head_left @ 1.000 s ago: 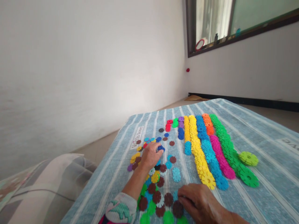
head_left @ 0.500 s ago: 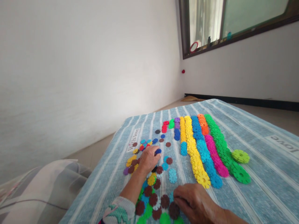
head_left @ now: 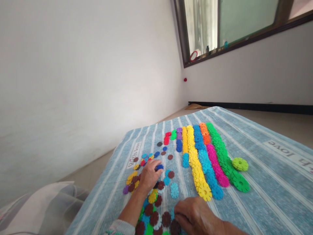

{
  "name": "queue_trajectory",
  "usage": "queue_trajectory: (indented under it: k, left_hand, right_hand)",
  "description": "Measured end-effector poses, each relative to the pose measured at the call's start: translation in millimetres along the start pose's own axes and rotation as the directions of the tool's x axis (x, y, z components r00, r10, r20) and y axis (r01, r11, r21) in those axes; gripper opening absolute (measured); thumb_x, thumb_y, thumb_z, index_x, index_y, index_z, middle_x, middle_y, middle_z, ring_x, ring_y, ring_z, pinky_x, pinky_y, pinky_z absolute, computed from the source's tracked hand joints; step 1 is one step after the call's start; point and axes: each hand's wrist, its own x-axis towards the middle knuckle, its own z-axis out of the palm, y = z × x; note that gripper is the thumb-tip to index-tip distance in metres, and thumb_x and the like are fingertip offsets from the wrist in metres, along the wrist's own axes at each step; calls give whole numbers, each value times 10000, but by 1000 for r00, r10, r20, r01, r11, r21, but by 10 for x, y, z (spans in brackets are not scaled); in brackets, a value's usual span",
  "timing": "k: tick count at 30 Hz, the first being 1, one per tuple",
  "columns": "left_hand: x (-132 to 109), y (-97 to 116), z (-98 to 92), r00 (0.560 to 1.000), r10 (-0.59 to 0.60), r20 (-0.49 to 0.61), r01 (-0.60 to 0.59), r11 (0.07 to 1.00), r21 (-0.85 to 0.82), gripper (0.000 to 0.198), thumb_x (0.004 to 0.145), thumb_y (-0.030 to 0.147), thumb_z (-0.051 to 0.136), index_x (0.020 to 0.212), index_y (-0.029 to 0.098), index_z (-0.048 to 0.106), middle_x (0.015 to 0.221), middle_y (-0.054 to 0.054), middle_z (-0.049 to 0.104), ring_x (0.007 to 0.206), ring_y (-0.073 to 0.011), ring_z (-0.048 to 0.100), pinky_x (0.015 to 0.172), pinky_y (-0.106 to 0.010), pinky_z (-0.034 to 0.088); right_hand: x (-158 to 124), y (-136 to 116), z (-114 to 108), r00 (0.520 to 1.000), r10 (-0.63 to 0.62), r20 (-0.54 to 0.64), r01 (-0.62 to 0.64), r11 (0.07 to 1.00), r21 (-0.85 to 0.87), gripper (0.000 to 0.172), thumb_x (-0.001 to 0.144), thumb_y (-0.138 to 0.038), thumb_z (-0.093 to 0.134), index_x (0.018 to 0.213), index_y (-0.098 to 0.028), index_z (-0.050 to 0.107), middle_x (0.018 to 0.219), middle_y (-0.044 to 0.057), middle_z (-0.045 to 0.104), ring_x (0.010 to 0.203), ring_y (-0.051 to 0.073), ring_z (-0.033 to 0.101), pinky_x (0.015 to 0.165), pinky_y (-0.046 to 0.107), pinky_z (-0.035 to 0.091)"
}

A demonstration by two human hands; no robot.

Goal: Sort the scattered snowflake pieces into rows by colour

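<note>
My left hand is curled over the loose pile of small plastic snowflake discs and pinches a dark blue disc at its fingertips. My right hand lies knuckles up at the near edge, its fingers closed on brown discs; what it grips is not clear. To the right run sorted rows of discs: yellow, blue, pink and green. A single light green disc lies beside the green row.
Everything lies on a blue striped cloth with printed words. A grey cushion sits at the lower left. White walls stand behind, with a dark-framed window at the upper right and bare floor beyond the cloth.
The camera has swung right and down, so the discs sit lower and further left in view. My left hand drew back slightly with the dark blue disc. My right hand stayed on the brown discs.
</note>
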Motion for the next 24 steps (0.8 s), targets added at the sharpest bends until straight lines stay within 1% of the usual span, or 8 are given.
queue_trajectory:
  k: [3, 6, 9, 11, 14, 17, 20, 24]
  left_hand:
    - [1, 14, -39, 999, 14, 50, -13, 1000, -25, 177, 706, 150, 585, 829, 191, 706, 848, -36, 702, 819, -181, 652, 787, -293, 506]
    - [42, 62, -84, 996, 28, 88, -24, 999, -44, 173, 718, 152, 572, 809, 197, 712, 831, -26, 710, 808, -171, 661, 772, -275, 504]
    - [159, 202, -105, 995, 24, 102, -19, 998, -52, 162, 705, 152, 587, 792, 200, 714, 814, -14, 712, 789, -158, 661, 758, -252, 501]
    - [291, 341, -71, 993, 27, 116, -21, 998, -56, 162, 697, 146, 597, 790, 202, 717, 821, -8, 714, 780, -149, 658, 762, -241, 497]
    - [556, 544, 71, 990, 19, 139, -11, 998, -59, 183, 700, 134, 593, 814, 189, 726, 842, -16, 720, 762, -149, 655, 754, -245, 497]
    - [821, 662, 276, 986, 13, 164, -5, 999, -54, 226, 687, 102, 598, 859, 169, 729, 853, -32, 725, 771, -160, 654, 758, -257, 499]
    - [987, 679, 455, 983, 11, 185, -11, 1000, 1, 243, 669, 73, 607, 866, 147, 728, 859, -49, 721, 800, -170, 648, 782, -267, 490]
    - [1037, 630, 570, 979, -2, 203, -7, 999, 42, 264, 661, 54, 602, 871, 158, 722, 854, -35, 713, 809, -164, 641, 775, -261, 484]
  right_hand:
    - [39, 5, 1, 999, 22, 36, -21, 999, -38, 101, 829, -247, 553, 777, -198, 624, 740, 14, 713, 649, 143, 660, 493, 230, 276]
    - [77, 13, -3, 998, 22, 64, -19, 999, -45, 104, 829, -276, 574, 791, -202, 636, 767, 13, 722, 650, 142, 660, 472, 234, 254]
    - [108, 22, 11, 997, 12, 74, -8, 999, -51, 130, 847, -305, 567, 803, -208, 641, 778, 5, 725, 645, 136, 652, 454, 242, 232]
    - [126, 27, 33, 997, 14, 76, -9, 997, -72, 147, 858, -323, 558, 817, -212, 646, 785, 8, 727, 626, 135, 644, 443, 255, 209]
    - [144, 44, 88, 998, 13, 63, -7, 996, -94, 152, 860, -343, 561, 837, -221, 648, 786, 8, 725, 610, 140, 636, 436, 264, 194]
    - [154, 70, 149, 999, 8, 52, -3, 996, -86, 161, 858, -363, 566, 813, -228, 642, 746, -1, 715, 589, 142, 621, 429, 263, 192]
    - [167, 80, 165, 998, 2, 60, 2, 997, -73, 180, 856, -370, 567, 768, -225, 628, 685, -14, 691, 533, 127, 579, 411, 257, 186]
    - [182, 46, 103, 997, -8, 71, 14, 996, -83, 203, 845, -383, 560, 746, -216, 617, 655, -13, 667, 478, 125, 521, 389, 269, 161]
